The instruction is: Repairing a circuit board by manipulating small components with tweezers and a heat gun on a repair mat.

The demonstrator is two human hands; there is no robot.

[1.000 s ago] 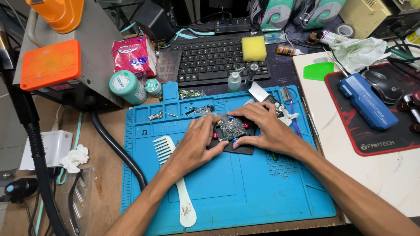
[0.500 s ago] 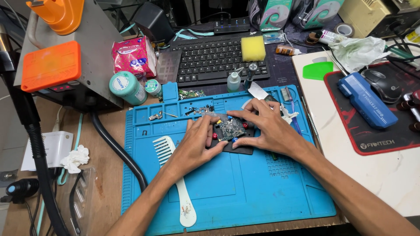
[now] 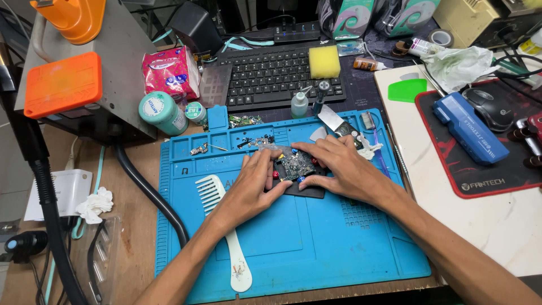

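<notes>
From my head camera, my left hand and right hand pinch a small circuit board between their fingers on a black holder, mid-way across the blue mat. My fingers hide the board's edges, so its clamps are perhaps the coloured knobs. A white comb lies left; a keyboard sits beyond.

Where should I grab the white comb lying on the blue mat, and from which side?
Probably by its long plain handle, coming from above at the near edge of the blue mat. The white comb lies flat, teeth end far, close to the left hand; the handle end lies free of both hands. The right hand is busy at the circuit board.
</notes>
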